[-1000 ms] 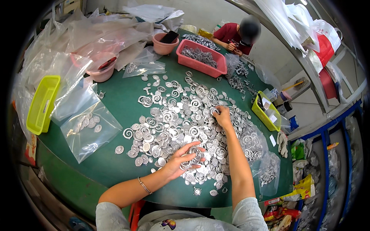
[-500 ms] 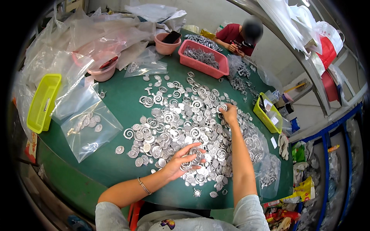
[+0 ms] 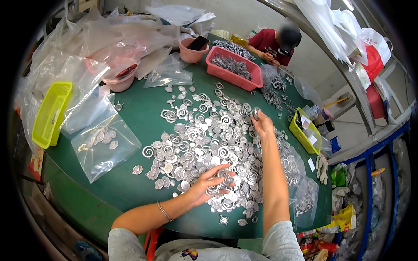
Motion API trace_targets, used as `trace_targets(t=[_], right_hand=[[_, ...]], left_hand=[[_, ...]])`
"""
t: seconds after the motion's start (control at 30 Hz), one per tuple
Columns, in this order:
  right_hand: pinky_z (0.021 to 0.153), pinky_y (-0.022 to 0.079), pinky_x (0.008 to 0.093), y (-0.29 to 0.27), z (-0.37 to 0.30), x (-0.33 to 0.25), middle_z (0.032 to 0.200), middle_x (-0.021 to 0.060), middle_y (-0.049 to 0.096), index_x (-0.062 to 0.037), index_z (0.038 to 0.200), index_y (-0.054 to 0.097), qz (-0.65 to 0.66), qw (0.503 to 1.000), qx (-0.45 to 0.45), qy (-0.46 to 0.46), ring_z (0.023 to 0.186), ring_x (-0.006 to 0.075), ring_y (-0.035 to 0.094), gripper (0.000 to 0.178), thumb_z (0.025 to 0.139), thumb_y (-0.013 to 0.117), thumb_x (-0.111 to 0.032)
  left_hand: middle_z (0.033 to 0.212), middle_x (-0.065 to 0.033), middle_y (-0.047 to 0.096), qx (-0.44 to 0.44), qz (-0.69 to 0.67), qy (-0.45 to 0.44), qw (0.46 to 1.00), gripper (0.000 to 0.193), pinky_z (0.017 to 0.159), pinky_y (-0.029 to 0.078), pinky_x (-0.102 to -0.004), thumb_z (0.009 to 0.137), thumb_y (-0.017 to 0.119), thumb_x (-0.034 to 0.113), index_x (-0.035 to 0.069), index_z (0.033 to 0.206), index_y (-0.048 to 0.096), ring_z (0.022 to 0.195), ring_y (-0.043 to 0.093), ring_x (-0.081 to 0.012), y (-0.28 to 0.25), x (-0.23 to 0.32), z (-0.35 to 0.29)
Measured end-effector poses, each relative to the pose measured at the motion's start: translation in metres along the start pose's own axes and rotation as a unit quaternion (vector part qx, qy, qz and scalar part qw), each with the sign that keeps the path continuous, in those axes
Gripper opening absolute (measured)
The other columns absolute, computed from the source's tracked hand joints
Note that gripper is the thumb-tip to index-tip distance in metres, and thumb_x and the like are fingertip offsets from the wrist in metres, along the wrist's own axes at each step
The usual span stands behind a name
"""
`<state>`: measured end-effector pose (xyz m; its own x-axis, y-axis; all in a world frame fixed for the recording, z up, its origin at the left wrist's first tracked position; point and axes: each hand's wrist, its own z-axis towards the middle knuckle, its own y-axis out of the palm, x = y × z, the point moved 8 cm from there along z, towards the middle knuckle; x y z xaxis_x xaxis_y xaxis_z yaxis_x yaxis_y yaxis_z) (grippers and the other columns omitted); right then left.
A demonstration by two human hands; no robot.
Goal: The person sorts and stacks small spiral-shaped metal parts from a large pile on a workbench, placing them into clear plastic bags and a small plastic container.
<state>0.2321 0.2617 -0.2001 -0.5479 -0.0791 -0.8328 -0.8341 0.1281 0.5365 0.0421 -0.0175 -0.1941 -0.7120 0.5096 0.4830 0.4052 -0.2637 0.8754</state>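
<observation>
A spread heap of silver-coloured metal pendants (image 3: 204,143), some spiral and some oval medals, covers the middle of the green table (image 3: 109,187). My left hand (image 3: 204,186) is curled, palm up, around several spiral pendants (image 3: 223,177) over the near part of the heap. Stretched farther out, my right hand (image 3: 264,127) pinches a spiral pendant (image 3: 255,113) between thumb and fingers at the heap's far right edge. That pendant is tilted, and the fingertips partly hide it.
Clear bag with medals (image 3: 104,143), yellow-green basket (image 3: 51,115) at left. Pink tray of metal parts (image 3: 211,71) and pink bowl with a phone (image 3: 191,54) stand behind. Another yellow-green basket (image 3: 311,148) and gloves (image 3: 322,168) lie right. A person (image 3: 267,43) sits across the table.
My right hand has moved slightly farther out, and the spiral pendant in its fingers has tipped up. My left hand stays curled around its pendants. The whole view has shifted slightly.
</observation>
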Motion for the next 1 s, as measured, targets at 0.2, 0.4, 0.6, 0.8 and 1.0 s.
trace_targets(t=[0.2,0.4,0.6,0.8,1.0], right_hand=[[0.081,0.048,0.0284,0.105,-0.117,0.014,0.102,0.0078,0.059,0.0012,0.118,0.050,-0.197,0.906,-0.339,0.161,0.094,0.0148,0.056,0.033,0.086,0.056,-0.005],[0.082,0.044,0.0270,0.135,-0.248,0.033,0.104,0.0049,0.054,-0.0034,0.125,0.047,-0.358,0.820,-0.420,0.151,0.096,0.0106,0.051,0.048,0.081,0.064,-0.009],[0.093,0.034,0.0383,0.160,-0.261,0.009,0.106,0.0132,0.051,-0.0038,0.113,0.053,-0.610,0.624,-0.436,-0.219,0.102,0.0285,0.046,0.035,0.080,0.061,-0.014],[0.088,0.038,0.0363,0.047,-0.073,-0.021,0.105,0.0147,0.057,-0.0016,0.111,0.055,-0.616,0.735,-0.062,-0.278,0.100,0.0308,0.050,0.035,0.082,0.060,-0.019],[0.083,0.038,0.0420,0.034,-0.030,0.014,0.097,0.0121,0.058,-0.0024,0.101,0.060,-0.765,0.531,-0.045,-0.361,0.093,0.0300,0.052,0.033,0.076,0.067,-0.023]], left_hand=[[0.128,-0.0158,0.044,0.007,-0.042,0.012,0.999,0.057,0.086,0.048,-0.0388,0.093,0.039,0.044,0.011,0.138,0.027,0.112,0.050,-0.0284,-0.006,0.005,-0.004],[0.129,-0.0154,0.043,0.037,-0.127,-0.002,0.991,0.064,0.095,0.041,-0.0490,0.090,0.031,0.055,0.013,0.138,0.027,0.119,0.045,-0.0278,-0.011,-0.003,0.001],[0.124,-0.0109,0.048,0.007,-0.176,-0.021,0.984,0.046,0.083,0.050,-0.0429,0.089,0.053,0.034,0.014,0.129,0.040,0.107,0.054,-0.0244,-0.016,-0.001,-0.001],[0.128,-0.0177,0.045,-0.003,-0.181,-0.045,0.983,0.049,0.062,0.054,-0.0326,0.089,0.051,0.030,0.015,0.133,0.037,0.107,0.054,-0.0316,-0.007,-0.007,0.001],[0.129,-0.0178,0.043,0.047,-0.181,-0.046,0.981,0.051,0.058,0.053,-0.0289,0.091,0.048,0.027,0.016,0.137,0.030,0.106,0.053,-0.0290,-0.010,-0.010,-0.005]])
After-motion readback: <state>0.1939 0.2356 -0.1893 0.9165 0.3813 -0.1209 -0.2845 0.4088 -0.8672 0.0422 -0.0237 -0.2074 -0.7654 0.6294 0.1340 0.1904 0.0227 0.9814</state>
